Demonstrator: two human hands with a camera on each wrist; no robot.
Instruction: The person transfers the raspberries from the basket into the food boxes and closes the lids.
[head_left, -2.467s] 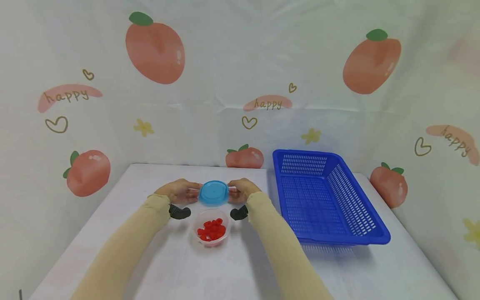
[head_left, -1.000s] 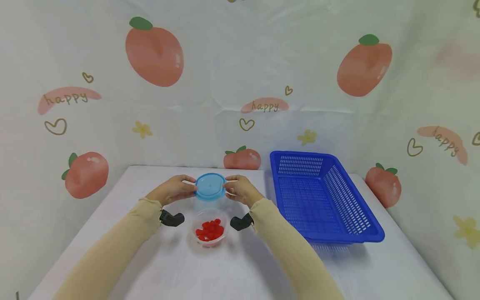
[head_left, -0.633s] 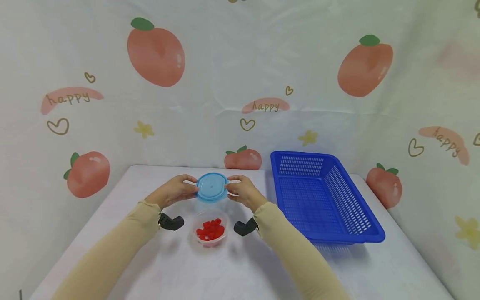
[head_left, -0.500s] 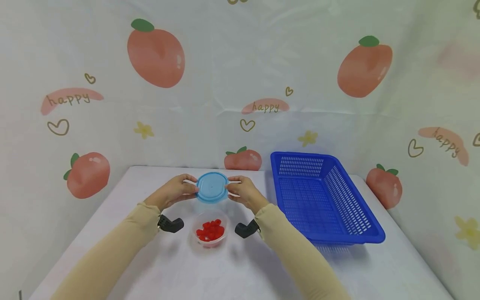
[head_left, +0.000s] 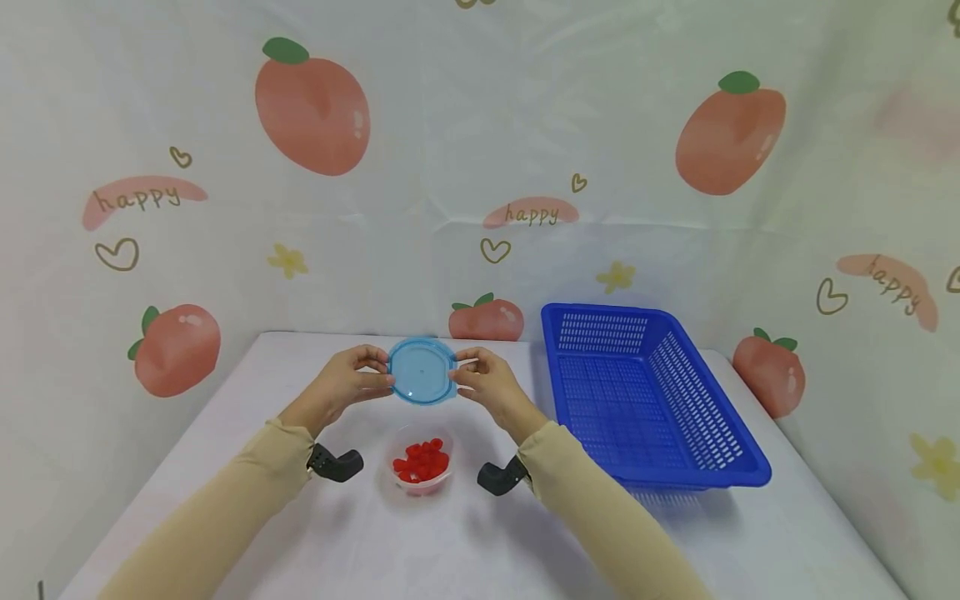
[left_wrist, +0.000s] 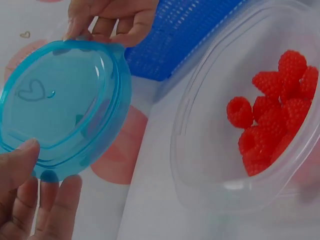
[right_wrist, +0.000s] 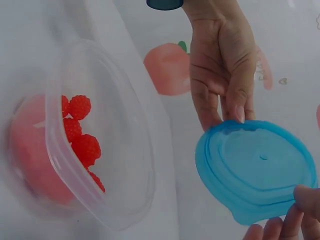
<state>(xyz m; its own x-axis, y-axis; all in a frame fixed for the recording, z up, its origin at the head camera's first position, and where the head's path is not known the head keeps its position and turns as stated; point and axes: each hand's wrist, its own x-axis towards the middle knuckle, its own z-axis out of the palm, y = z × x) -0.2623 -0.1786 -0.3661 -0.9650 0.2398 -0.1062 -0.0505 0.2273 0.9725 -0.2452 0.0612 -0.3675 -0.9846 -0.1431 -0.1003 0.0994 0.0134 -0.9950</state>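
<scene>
A translucent blue lid (head_left: pixel 422 372) is held up between both hands, tilted so that its flat face shows in the head view. My left hand (head_left: pixel 342 388) pinches its left rim, thumb on the near face and fingers behind. On the opposite rim, my right hand (head_left: pixel 489 387) pinches it the same way. Nearer to me, a clear plastic bowl (left_wrist: pixel 200 165) stands uncovered on the table. Several red raspberries (head_left: pixel 422 461) lie inside it. In the right wrist view the lid (right_wrist: pixel 260 160) and the bowl (right_wrist: pixel 135 165) are apart.
A blue perforated plastic basket (head_left: pixel 637 417) stands on the table to the right, beside my right forearm. The white table (head_left: pixel 420 550) ends at a fruit-printed cloth (head_left: pixel 420 167) behind. Black wrist cameras (head_left: pixel 335 463) sit under both sleeves.
Both hands have raised the lid and tipped it further, so more of its face shows. The wrists have spread slightly apart. The bowl and basket stay in place.
</scene>
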